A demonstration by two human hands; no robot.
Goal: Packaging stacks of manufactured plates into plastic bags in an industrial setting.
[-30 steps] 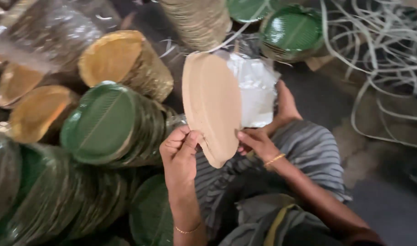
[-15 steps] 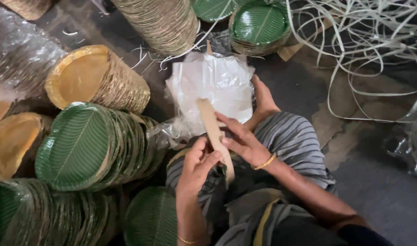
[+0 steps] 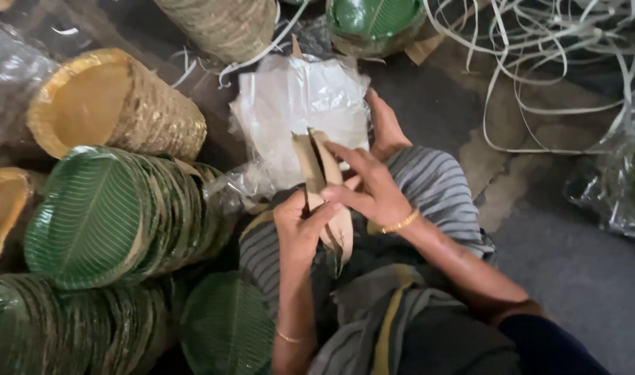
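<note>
Plates [image 3: 326, 191], a few thin tan oval ones seen edge-on, stand upright over the person's lap, pinched between both hands. The left hand [image 3: 300, 232] is closed around their lower part, thumb against the near face, while the right hand [image 3: 373, 191] curls over from the other side, its fingers [image 3: 341, 156] spread along the upper edges as if parting or counting them. Judging by that grip, the step in hand is sorting or squaring a small batch; the next move likely calls for keeping the edges aligned while a free spot or wrapping is found. A white plastic sheet [image 3: 296, 104] lies on the floor just beyond the plates. To the left lie stacks of green leaf-patterned plates [image 3: 88, 219] and a yellow stack [image 3: 109, 104]; loose pale strips [image 3: 539, 42] tangle at upper right.
</note>
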